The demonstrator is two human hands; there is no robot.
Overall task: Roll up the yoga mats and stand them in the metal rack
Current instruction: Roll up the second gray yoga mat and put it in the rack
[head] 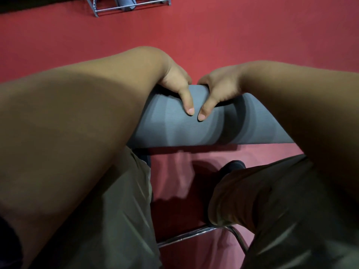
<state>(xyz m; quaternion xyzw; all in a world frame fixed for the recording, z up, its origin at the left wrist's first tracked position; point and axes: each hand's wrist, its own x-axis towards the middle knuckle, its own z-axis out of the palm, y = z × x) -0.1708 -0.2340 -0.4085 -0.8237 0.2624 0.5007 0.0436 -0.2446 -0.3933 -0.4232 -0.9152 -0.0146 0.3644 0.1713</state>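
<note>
Olive trouser legs (108,220) nearest, chrome tube frame (194,235) between them. Beyond the knees, grey yoga mat (184,131) lies crosswise at centre over red floor (252,35). Left hand (174,82) and right hand (219,88) side by side, both clamped over its far top edge, thumbs pressed on the near face. Metal rack (124,8) far left, a rolled mat (124,1) standing in it.
</note>
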